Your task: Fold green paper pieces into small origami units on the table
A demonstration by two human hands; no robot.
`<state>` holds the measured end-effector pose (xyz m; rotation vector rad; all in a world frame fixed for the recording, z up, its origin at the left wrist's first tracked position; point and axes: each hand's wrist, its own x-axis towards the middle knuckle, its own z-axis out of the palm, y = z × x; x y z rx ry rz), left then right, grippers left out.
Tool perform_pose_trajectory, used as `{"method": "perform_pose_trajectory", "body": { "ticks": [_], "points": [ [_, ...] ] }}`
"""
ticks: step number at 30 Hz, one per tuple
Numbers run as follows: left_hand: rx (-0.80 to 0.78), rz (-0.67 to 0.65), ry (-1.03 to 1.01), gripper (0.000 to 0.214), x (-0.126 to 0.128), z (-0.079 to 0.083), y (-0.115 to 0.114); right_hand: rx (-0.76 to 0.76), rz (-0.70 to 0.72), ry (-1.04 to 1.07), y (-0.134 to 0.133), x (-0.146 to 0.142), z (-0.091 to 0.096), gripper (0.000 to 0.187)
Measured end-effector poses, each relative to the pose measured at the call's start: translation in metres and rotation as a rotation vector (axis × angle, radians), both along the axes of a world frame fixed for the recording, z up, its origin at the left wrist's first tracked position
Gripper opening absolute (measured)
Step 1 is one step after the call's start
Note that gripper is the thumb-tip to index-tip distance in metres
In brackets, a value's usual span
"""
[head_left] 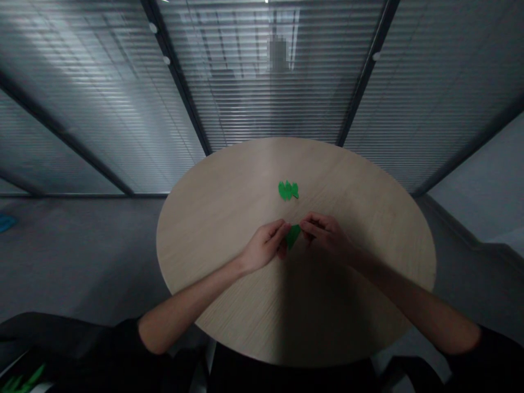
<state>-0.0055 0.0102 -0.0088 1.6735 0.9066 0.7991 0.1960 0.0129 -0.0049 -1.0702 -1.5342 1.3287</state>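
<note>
Between my two hands, above the middle of the table, is a thin, flat green piece [292,236], roughly triangular with its point downward. My left hand [265,244] is closed, pinching its left side between thumb and fingers. At the upper right corner my right hand [325,233] is also closed, thumb and fingertips pinching the edge. Whether the piece is paper, a leaf or something else I cannot make out. Just beyond the hands, a green jagged-edged shape [288,190] lies flat on the round wooden table [221,191]; it may be several small leaf-like pieces side by side.
More green pieces [28,382] show at the bottom left corner, below table height. Glass walls with blinds [270,103] stand right behind the table. A blue object [6,222] lies on the grey floor [82,251] at far left. My shadow darkens the table's near right part.
</note>
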Motion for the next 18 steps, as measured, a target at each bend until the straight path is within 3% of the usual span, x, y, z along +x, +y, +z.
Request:
{"method": "perform_pose_trajectory", "body": {
  "ticks": [10,18],
  "points": [
    [0.086,-0.036,0.049,0.043,-0.0002,0.0009,-0.0038,0.027,0.120,-0.076,-0.0038,-0.0005,0.0027,0.034],
    [0.061,-0.014,-0.009,0.045,0.0015,0.0033,-0.0036,-0.131,0.101,0.019,0.0015,0.0029,0.0011,0.037]
  ]
}}
